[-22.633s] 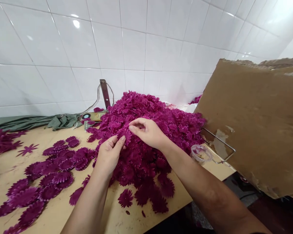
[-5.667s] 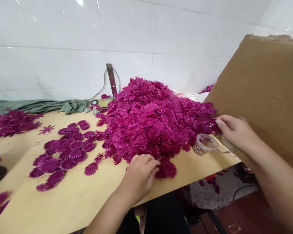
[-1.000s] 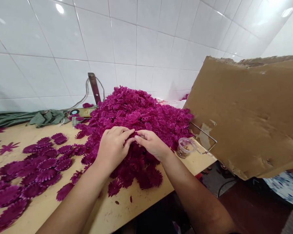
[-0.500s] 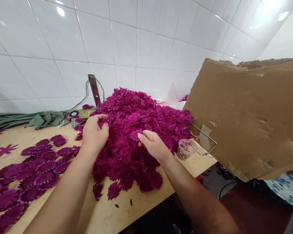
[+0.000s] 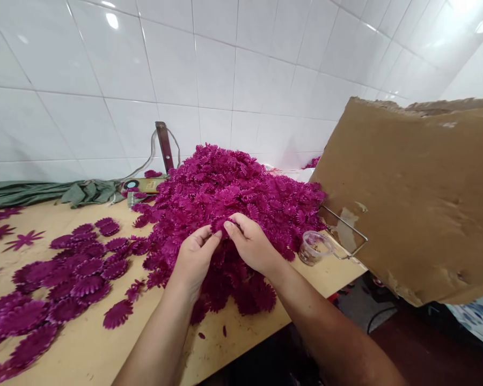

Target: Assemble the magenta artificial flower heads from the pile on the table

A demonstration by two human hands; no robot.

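A purple fabric flower [image 5: 218, 225] is pinched between the thumbs and fingers of both hands, its far edge blending into the heap behind. My left hand [image 5: 196, 256] is closed on its left side, thumb pointing up and inward. On the other side my right hand [image 5: 250, 244] grips it, thumb on top. Right behind and beneath the hands rises a large pile of similar purple flowers [image 5: 241, 182]. Flatter, overlapping purple flowers [image 5: 86, 268] lie in rows at the left, beside my left forearm.
A clear plastic cup [image 5: 314, 247] with small bits inside stands by the table's right edge, near a bent metal wire [image 5: 352, 236]. A big cardboard sheet [image 5: 418, 198] leans at the right. Green cloth [image 5: 84, 193] and an upright metal bar [image 5: 164, 145] are against the tiled wall.
My left hand has come from the pile's left side to meet my right hand and now holds the flower too. The view has shifted slightly left.
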